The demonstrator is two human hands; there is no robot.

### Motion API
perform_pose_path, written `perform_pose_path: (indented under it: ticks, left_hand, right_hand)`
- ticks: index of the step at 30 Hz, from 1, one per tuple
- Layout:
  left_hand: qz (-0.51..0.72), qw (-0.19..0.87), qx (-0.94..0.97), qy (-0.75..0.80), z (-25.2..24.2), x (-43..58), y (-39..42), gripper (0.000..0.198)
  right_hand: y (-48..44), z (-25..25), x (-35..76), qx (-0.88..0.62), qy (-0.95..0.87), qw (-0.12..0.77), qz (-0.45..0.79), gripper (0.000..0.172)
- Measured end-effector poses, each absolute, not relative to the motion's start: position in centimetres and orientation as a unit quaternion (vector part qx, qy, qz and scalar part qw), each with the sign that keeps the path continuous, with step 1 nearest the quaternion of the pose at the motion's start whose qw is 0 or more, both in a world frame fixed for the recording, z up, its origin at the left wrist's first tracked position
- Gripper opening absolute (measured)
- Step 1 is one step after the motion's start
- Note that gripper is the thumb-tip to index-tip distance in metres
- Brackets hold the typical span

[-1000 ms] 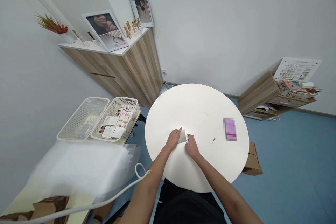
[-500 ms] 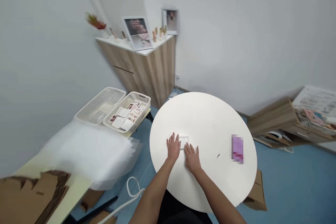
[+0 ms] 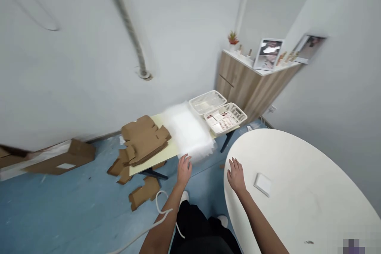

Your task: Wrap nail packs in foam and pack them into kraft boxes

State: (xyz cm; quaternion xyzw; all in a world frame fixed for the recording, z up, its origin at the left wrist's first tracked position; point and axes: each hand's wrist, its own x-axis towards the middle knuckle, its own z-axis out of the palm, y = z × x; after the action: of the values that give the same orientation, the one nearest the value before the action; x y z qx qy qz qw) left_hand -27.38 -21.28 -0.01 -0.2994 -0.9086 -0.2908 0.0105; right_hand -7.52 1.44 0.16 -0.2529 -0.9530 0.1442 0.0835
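Observation:
My left hand (image 3: 184,168) reaches toward the near edge of a stack of white translucent foam sheets (image 3: 187,131) on a low yellow table (image 3: 151,158); its fingers are spread and hold nothing. With fingers apart and empty, my right hand (image 3: 236,175) hovers over the left edge of the round white table (image 3: 297,206). A small flat white packet (image 3: 262,184) lies on that table just right of my right hand, untouched.
Flattened brown cardboard boxes (image 3: 143,139) lie on the yellow table and on the blue floor. Two white mesh baskets (image 3: 218,111) stand behind the foam sheets, one with small cards. A wooden cabinet (image 3: 253,83) with framed pictures stands in the corner. A white cable (image 3: 157,214) hangs by my left arm.
The view has swung left. Both hands have left the white packet, which stays on the round table. My left hand has moved out to the foam sheets.

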Motion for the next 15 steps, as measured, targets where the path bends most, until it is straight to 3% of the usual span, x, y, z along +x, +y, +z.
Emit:
perform_pose_path:
  ticks: [7,15]
  left_hand:
    - [-0.183,0.034,-0.202,-0.962,1.5,-36.9,-34.2,0.039]
    - [-0.093,-0.008,-0.233,-0.968,1.1,-42.4,-40.9,0.052]
  right_hand:
    - [-9.1,2.1,-22.5,-0.096,-0.98,0.023,0.173,0.054]
    - [-18.8,3.1,-34.4,0.049,-0.978,-0.033,0.202,0.053]
